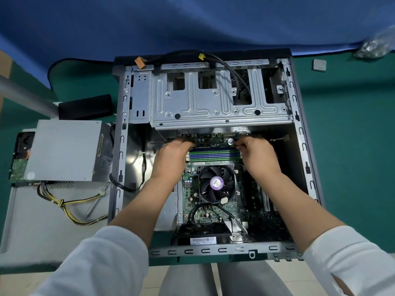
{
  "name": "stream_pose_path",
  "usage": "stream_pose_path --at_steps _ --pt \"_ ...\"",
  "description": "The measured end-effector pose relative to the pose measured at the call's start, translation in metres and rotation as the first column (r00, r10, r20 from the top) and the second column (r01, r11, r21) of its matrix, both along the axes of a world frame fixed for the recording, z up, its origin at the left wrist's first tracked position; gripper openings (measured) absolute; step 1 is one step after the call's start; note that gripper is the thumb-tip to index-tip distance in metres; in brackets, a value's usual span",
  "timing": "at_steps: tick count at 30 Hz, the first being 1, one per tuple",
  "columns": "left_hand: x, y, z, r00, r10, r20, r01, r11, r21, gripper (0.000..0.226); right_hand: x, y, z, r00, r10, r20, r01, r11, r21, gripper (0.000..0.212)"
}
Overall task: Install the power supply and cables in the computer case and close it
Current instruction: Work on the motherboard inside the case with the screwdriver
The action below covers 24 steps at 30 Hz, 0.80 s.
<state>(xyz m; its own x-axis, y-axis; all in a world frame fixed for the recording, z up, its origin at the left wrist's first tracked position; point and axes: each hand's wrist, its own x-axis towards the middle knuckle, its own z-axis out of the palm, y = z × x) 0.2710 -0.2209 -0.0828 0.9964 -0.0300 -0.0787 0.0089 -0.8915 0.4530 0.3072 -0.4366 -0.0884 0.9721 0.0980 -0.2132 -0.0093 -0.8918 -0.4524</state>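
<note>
The open computer case (123,146) lies on its side on the table, with the motherboard (213,189) and its CPU fan (217,184) inside. My left hand (171,159) grips the far left edge of the motherboard beside the memory slots (213,153). My right hand (256,154) grips the far right part of the same edge, near the coin battery (230,142). The grey power supply (64,150) lies outside the case to the left, its yellow and black cables (70,208) trailing on a grey panel.
The drive cage (213,99) spans the far half of the case, with black cables (235,71) and orange (140,62) and yellow (201,56) plugs draped over it. A small square chip (319,65) and a plastic bag (376,44) lie at the far right. The grey side panel (32,231) lies left.
</note>
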Motion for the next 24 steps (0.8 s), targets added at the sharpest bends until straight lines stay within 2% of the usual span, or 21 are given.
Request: stream_pose_path --at_steps 9,15,24 --pt "0.0004 -0.0009 0.0004 1.0 -0.003 -0.028 0.003 1.0 -0.002 0.046 -0.0003 -0.0011 0.003 0.999 0.036 -0.005 -0.036 0.999 -0.03 0.03" --pt "-0.0008 -0.0017 -0.0011 1.0 0.006 -0.025 -0.006 1.0 -0.012 0.044 0.0005 0.0005 0.0037 1.0 0.024 0.003 -0.024 1.0 -0.019 0.024" --pt "0.0011 -0.0018 -0.0032 0.998 0.005 -0.069 -0.003 1.0 0.031 0.048 0.0018 0.0006 0.0036 0.999 0.04 -0.011 -0.04 0.999 -0.021 0.026"
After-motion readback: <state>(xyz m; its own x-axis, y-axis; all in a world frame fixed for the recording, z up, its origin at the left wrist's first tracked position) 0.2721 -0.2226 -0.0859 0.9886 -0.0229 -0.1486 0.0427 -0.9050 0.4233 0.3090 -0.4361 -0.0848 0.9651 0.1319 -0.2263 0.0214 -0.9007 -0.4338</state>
